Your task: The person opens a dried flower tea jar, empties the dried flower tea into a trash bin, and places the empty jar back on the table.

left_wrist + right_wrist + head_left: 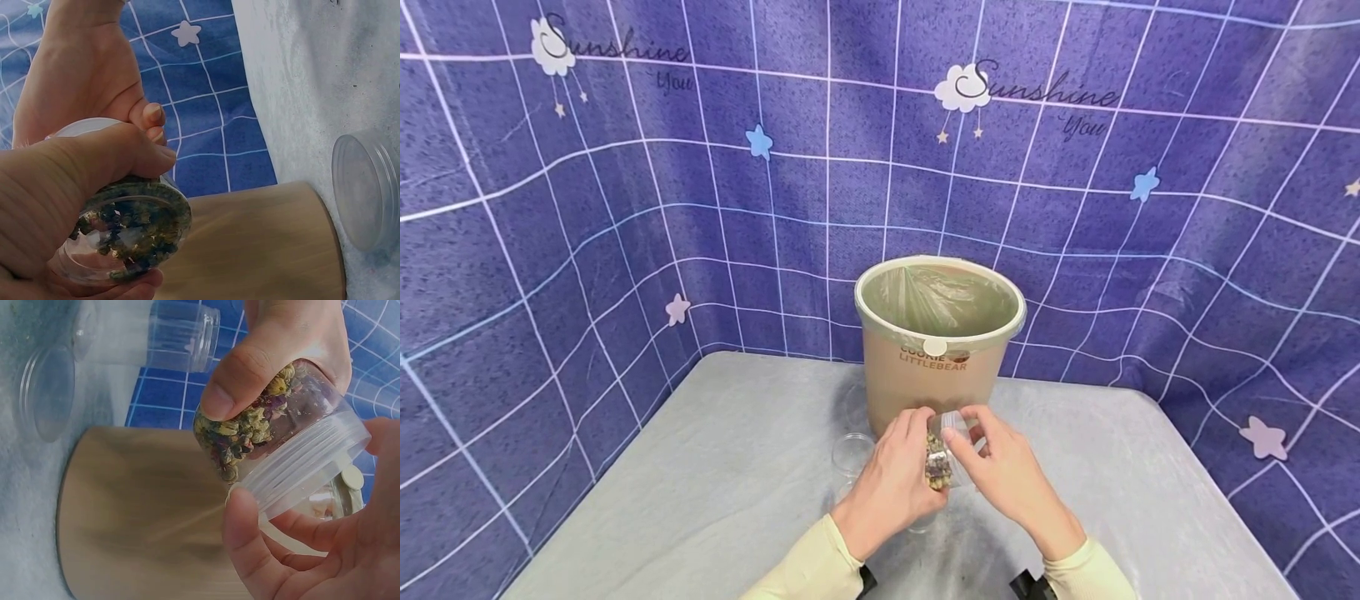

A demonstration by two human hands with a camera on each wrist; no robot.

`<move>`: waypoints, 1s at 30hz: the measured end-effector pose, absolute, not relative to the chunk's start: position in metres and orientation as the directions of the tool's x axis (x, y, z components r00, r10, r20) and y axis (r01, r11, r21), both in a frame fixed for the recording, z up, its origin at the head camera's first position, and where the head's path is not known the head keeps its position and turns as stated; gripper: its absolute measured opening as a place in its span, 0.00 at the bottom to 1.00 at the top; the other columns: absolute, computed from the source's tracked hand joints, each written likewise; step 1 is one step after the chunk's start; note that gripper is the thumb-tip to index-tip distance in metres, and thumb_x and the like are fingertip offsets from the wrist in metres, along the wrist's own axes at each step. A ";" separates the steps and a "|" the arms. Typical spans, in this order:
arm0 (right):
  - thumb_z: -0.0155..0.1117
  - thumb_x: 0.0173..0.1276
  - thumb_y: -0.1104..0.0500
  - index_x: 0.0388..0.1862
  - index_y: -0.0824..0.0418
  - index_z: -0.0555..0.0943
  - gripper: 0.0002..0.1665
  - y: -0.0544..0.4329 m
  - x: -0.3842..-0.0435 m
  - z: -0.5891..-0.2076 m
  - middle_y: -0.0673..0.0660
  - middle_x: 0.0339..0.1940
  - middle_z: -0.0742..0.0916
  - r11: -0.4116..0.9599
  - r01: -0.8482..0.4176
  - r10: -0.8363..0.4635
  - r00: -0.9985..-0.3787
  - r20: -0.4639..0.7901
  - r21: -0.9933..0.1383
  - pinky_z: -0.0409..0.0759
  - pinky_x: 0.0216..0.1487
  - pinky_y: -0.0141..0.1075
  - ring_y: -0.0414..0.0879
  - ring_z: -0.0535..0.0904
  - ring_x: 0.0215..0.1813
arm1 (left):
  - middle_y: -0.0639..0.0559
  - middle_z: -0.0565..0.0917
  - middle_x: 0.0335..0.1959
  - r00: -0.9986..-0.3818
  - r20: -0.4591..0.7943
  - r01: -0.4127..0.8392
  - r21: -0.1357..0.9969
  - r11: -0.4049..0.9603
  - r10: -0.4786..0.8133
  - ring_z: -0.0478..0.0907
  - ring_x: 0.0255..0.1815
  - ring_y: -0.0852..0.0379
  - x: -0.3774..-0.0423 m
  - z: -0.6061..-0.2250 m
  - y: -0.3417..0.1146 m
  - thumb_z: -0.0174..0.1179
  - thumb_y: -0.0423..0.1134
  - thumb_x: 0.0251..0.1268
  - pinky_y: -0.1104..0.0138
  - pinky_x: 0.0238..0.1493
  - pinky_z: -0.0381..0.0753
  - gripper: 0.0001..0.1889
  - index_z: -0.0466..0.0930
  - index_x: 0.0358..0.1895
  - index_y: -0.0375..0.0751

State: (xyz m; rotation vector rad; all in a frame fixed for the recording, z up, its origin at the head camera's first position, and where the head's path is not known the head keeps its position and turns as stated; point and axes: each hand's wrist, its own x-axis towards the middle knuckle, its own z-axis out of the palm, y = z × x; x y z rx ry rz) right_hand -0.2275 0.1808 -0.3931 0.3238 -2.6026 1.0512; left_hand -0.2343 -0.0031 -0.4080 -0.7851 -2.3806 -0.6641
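A small clear plastic jar [937, 468] of dried flower buds is tilted on its side in front of the bin. My left hand [891, 475] grips the jar body, its thumb across the side in the right wrist view. The translucent ridged lid [306, 465] sits on the jar's mouth. My right hand [1000, 467] holds this lid by its rim, thumb and fingers curled around it. Yellow and purple buds [250, 434] are heaped along the jar's lower side and bottom.
A beige bin [936, 375] with a plastic liner [925, 300] stands directly behind the hands. A loose clear lid [853, 455] lies on the grey-covered table [722, 467], left of the bin. Close to it stands another clear jar [181, 337]. Blue checked cloth [790, 208] hangs around the table.
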 end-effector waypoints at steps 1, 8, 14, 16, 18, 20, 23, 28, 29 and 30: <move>0.62 0.73 0.37 0.58 0.49 0.79 0.24 0.181 -0.227 -0.393 0.51 0.38 0.85 0.705 -0.322 -0.091 -0.924 0.370 -0.631 0.77 0.33 0.36 0.38 0.77 0.29 | 0.49 0.78 0.50 -0.683 0.623 0.649 0.278 0.708 0.381 0.78 0.49 0.53 -0.234 -0.408 -0.003 0.84 0.42 0.23 0.62 0.56 0.81 0.50 0.70 0.62 0.37; 0.64 0.72 0.38 0.58 0.48 0.79 0.23 0.181 -0.228 -0.393 0.50 0.37 0.85 0.704 -0.330 -0.102 -0.923 0.370 -0.629 0.76 0.32 0.34 0.39 0.77 0.28 | 0.50 0.78 0.49 -0.681 0.626 0.651 0.280 0.706 0.380 0.78 0.48 0.54 -0.235 -0.409 -0.004 0.84 0.43 0.23 0.62 0.55 0.81 0.50 0.70 0.61 0.38; 0.65 0.71 0.36 0.61 0.47 0.79 0.26 0.182 -0.228 -0.393 0.50 0.39 0.86 0.695 -0.335 -0.114 -0.925 0.363 -0.636 0.76 0.33 0.34 0.39 0.77 0.30 | 0.51 0.78 0.49 -0.708 0.595 0.638 0.311 0.704 0.379 0.78 0.47 0.55 -0.235 -0.408 -0.004 0.83 0.43 0.25 0.62 0.54 0.81 0.49 0.71 0.61 0.38; 0.65 0.70 0.35 0.62 0.46 0.78 0.28 0.182 -0.227 -0.393 0.50 0.42 0.85 0.693 -0.341 -0.120 -0.924 0.364 -0.636 0.77 0.34 0.35 0.39 0.77 0.31 | 0.52 0.78 0.48 -0.734 0.566 0.626 0.348 0.698 0.376 0.77 0.46 0.56 -0.234 -0.408 -0.005 0.83 0.43 0.26 0.62 0.52 0.82 0.48 0.71 0.60 0.39; 0.66 0.69 0.34 0.64 0.45 0.77 0.30 0.182 -0.226 -0.393 0.50 0.44 0.84 0.693 -0.345 -0.126 -0.922 0.365 -0.633 0.76 0.35 0.36 0.40 0.77 0.32 | 0.53 0.77 0.47 -0.756 0.538 0.613 0.381 0.692 0.373 0.76 0.45 0.57 -0.234 -0.408 -0.005 0.83 0.44 0.27 0.63 0.51 0.82 0.47 0.71 0.60 0.41; 0.66 0.68 0.34 0.65 0.43 0.77 0.30 0.182 -0.225 -0.392 0.50 0.45 0.83 0.694 -0.353 -0.134 -0.920 0.369 -0.628 0.76 0.35 0.36 0.40 0.77 0.33 | 0.54 0.77 0.46 -0.767 0.523 0.606 0.398 0.689 0.372 0.75 0.44 0.58 -0.234 -0.407 -0.005 0.83 0.44 0.28 0.63 0.49 0.82 0.46 0.71 0.59 0.42; 0.66 0.69 0.34 0.64 0.42 0.76 0.29 0.183 -0.225 -0.392 0.50 0.45 0.83 0.693 -0.367 -0.146 -0.914 0.378 -0.621 0.76 0.35 0.35 0.39 0.77 0.32 | 0.54 0.77 0.46 -0.757 0.531 0.616 0.385 0.687 0.381 0.74 0.43 0.59 -0.235 -0.407 -0.006 0.82 0.44 0.28 0.63 0.49 0.81 0.45 0.71 0.58 0.41; 0.67 0.69 0.36 0.63 0.41 0.76 0.27 0.184 -0.225 -0.391 0.51 0.44 0.83 0.688 -0.396 -0.167 -0.902 0.397 -0.609 0.76 0.34 0.33 0.37 0.77 0.31 | 0.53 0.77 0.46 -0.741 0.545 0.632 0.370 0.681 0.392 0.74 0.43 0.59 -0.234 -0.407 -0.007 0.82 0.44 0.28 0.64 0.48 0.81 0.44 0.71 0.58 0.41; 0.67 0.69 0.36 0.63 0.41 0.76 0.27 0.184 -0.225 -0.392 0.51 0.44 0.83 0.687 -0.400 -0.171 -0.900 0.400 -0.607 0.76 0.34 0.33 0.37 0.77 0.32 | 0.54 0.77 0.46 -0.742 0.543 0.632 0.371 0.680 0.393 0.75 0.44 0.59 -0.234 -0.406 -0.007 0.82 0.44 0.28 0.64 0.49 0.82 0.45 0.71 0.58 0.41; 0.67 0.70 0.37 0.63 0.41 0.76 0.27 0.185 -0.225 -0.391 0.51 0.44 0.83 0.686 -0.403 -0.175 -0.899 0.401 -0.606 0.76 0.34 0.33 0.37 0.77 0.32 | 0.53 0.77 0.47 -0.740 0.543 0.634 0.369 0.679 0.396 0.75 0.44 0.58 -0.234 -0.406 -0.007 0.82 0.44 0.28 0.64 0.49 0.82 0.45 0.71 0.58 0.41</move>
